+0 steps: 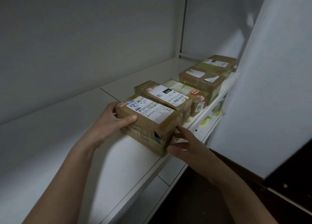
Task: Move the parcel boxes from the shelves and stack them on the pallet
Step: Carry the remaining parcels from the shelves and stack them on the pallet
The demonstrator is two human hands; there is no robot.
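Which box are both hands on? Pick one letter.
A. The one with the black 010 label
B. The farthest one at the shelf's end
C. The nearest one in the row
C: the left hand grips the left end of the nearest box and the right hand touches its right end, while the 010-label box behind it is untouched.

brown parcel boxes (pixel 148 122), white shelf (pixel 50 147)

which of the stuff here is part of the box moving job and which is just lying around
Job: nearest parcel box, gripped by the left hand, right hand touching its end; other parcel boxes in the row behind; white shelf they sit on.
Lying about: yellow-green scraps on the lower shelf; metal rail on the wall.
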